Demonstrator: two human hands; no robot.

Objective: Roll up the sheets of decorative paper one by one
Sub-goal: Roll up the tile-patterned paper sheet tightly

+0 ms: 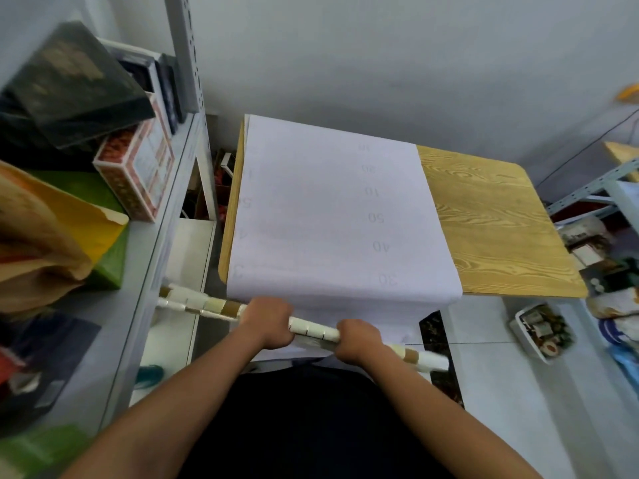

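Both hands close round one rolled tube of paper [313,331] held crosswise just short of the near edge of the table [494,223]; the left hand [268,323] wraps it knuckles up, fingers curled fully over the top with no gap in the grip, and the right hand [359,342] does the same a little way along toward the right, its grip just as tight; between the two fists a short cream stretch of the tube shows, marked with small dark ticks; outward from the left grip the tube runs on in cream and brown blocks, with what looks like a second thin roll lying close against it, though blur makes that hard to settle; outward from the right grip it ends in a brown band and a white tip; beyond the grip, away from the person, a white sheet [332,216] lies flat on the table with faint reversed numbers down it, and its near end drops over the table edge toward the tube; left of the grip stands a shelf [162,188] carrying boxes [138,171] and a green packet [107,261].
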